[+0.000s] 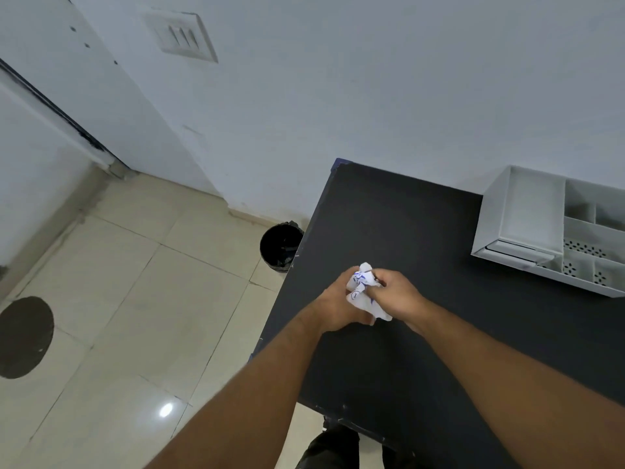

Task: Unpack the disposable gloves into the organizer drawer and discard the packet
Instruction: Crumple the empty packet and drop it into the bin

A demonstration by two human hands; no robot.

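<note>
Head view. We look down on a black desk [422,238] that stands against a pale wall, with beige floor tiles to its left. Above the near-left part of the desk we see both bare forearms reaching forward and meeting. The left hand [333,308] and the right hand [397,294] are pressed together around a crumpled white packet [363,289] with blue print; the fingers of each hand are curled tight on it, so both hands are clamped on the packet. Part of the packet sticks up above the hands and another corner juts out below them, toward the right. The packet is held above the desk surface; we cannot tell whether it touches the desk.

At the far right of the desk we see the white organizer drawer [517,218], partly cut off by the picture's edge. It has a large plain compartment on the left and smaller compartments to the right, some with perforated floors. We cannot make out gloves in it from this angle.

On the floor, just beside the desk's left edge, stands a black bin [280,247] with a dark liner, well apart from the hands.
</note>
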